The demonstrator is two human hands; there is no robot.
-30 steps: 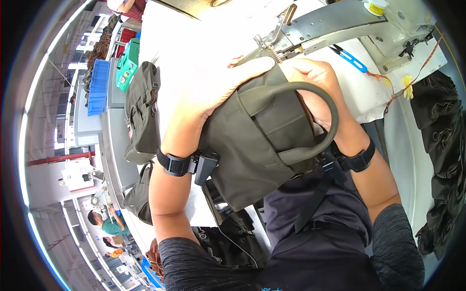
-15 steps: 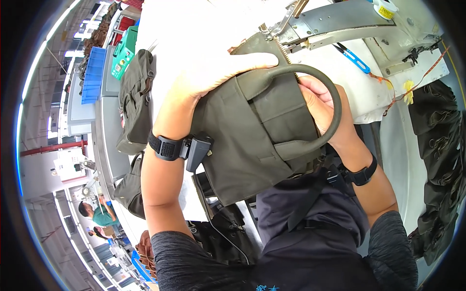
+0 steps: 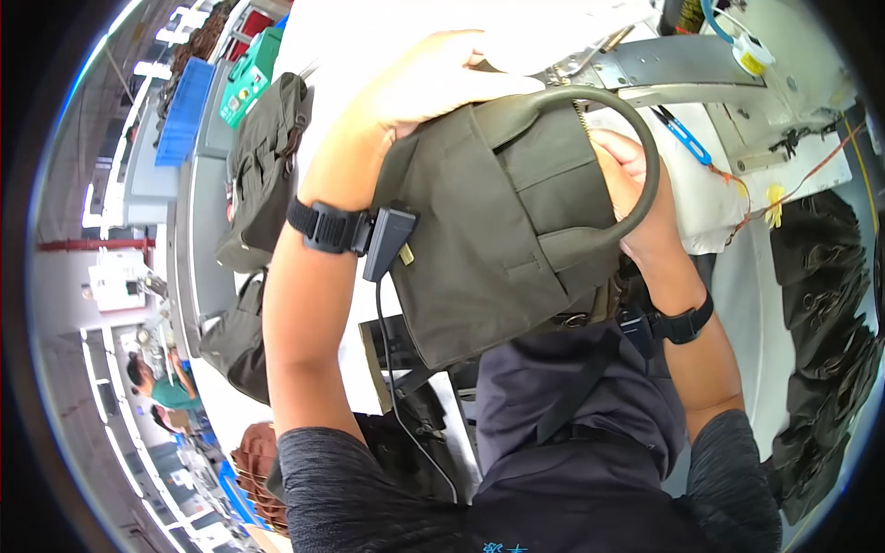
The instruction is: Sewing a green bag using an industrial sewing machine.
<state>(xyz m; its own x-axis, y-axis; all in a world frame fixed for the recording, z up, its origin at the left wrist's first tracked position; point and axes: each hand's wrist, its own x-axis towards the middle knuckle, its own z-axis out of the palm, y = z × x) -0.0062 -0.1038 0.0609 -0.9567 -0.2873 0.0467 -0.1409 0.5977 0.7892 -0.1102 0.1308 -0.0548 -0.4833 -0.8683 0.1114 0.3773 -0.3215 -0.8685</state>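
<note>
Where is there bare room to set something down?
White tabletop shows between the left hand and green case, though glare blurs it; a smaller patch lies between the right hand, blue-handled snips and orange cord. Crowded: between the hands, where the olive handbag reaches toward the sewing machine.

Right fingers [image 3: 631, 157] partly hidden, machine [image 3: 687, 63] cut off

Behind the left grip [image 3: 433, 78], a black wrist strap [image 3: 323, 226] and box [image 3: 391, 241] (another strap [image 3: 690, 323] behind the right grip [image 3: 645, 198]); farther back, heathered dark-grey sleeves [image 3: 327, 470], a black top [image 3: 590, 516].
</note>
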